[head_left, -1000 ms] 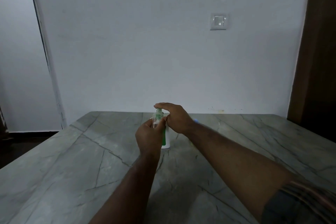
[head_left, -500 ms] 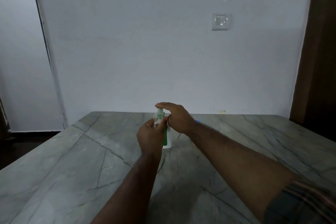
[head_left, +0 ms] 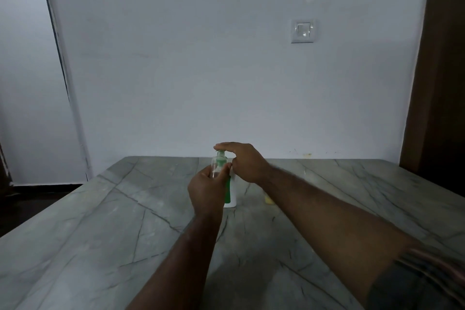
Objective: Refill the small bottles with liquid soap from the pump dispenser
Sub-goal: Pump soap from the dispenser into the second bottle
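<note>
Clear small bottle (head_left: 217, 165) held up against the pump dispenser (head_left: 232, 196), mid-table.
The left hand (head_left: 207, 190) curls its fingers round the bottle and hides its lower half. The right hand (head_left: 245, 162) lies with straight fingers on the green pump head. Both hands cover most of the dispenser, which stands on the marble table (head_left: 100, 234). A yellowish thing (head_left: 268, 199) behind the right forearm is too hidden to name.

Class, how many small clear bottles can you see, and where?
1. The small clear bottle is held in the left hand, just in front of the pump dispenser. Others may be hidden from this view.
</note>
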### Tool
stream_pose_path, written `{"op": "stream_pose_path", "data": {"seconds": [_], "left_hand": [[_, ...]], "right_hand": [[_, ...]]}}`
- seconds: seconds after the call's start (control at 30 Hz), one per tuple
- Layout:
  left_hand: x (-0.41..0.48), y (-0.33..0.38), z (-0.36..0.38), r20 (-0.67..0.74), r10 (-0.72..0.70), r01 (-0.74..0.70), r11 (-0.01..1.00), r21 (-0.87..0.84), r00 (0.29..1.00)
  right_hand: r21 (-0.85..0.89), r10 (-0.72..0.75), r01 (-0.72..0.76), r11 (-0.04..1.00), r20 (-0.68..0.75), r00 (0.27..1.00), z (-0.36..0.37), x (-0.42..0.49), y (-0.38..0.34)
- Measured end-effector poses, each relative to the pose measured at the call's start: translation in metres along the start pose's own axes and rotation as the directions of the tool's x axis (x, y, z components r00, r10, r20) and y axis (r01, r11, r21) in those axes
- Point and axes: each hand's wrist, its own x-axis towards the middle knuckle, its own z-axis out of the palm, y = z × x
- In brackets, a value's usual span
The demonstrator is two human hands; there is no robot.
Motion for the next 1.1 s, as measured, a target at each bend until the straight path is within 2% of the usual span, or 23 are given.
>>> {"op": "stream_pose_path", "data": {"seconds": [0.27,0.53,0.7,0.97,1.1], "left_hand": [[-0.003,0.000,0.001,0.008,-0.001,0.001,1.000,-0.005,1.000],[-0.001,0.004,-0.004,0.005,-0.006,0.006,1.000,-0.005,1.000],[-0.003,0.001,-0.002,0.007,0.016,-0.015,1.000,-0.010,1.000],[-0.001,0.001,-0.002,0.004,0.025,-0.025,0.999,-0.028,1.000],[-0.001,0.001,-0.001,0.005,0.014,-0.014,1.000,-0.021,1.000]], "right_hand": [[0.045,0.039,-0.038,0.998,-0.037,0.999,0.011,-0.006,0.006],[-0.035,-0.035,0.035,0.999,-0.004,0.999,0.000,0.004,0.000],[0.031,0.005,-0.004,1.000,-0.032,0.999,0.007,-0.006,0.004],[-0.008,-0.021,0.021,1.000,0.004,1.000,-0.001,-0.003,-0.002],[0.059,0.023,-0.021,0.998,-0.030,0.999,0.004,-0.006,-0.002]]}}
